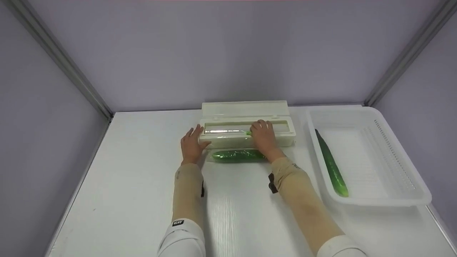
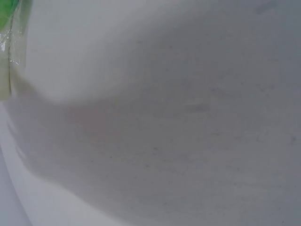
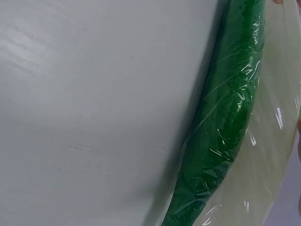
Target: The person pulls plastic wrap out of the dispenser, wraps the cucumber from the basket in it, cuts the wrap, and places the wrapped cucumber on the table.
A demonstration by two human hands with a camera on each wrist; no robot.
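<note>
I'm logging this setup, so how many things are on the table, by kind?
Cucumbers: 2, one wrapped in film, one in the tray
Film dispensers: 1
Trays: 1
Total: 4

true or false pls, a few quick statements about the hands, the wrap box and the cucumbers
1. The right hand rests on the open wrap dispenser. True.
2. The wrapped cucumber lies in the basket. False: it lies on the table, just in front of the dispenser.
3. A bare cucumber lies in the white basket. True.
4. The left hand holds a knife. False: it holds no tool and rests at the dispenser's left end.
5. The dispenser's lid is shut. False: it stands open.
</note>
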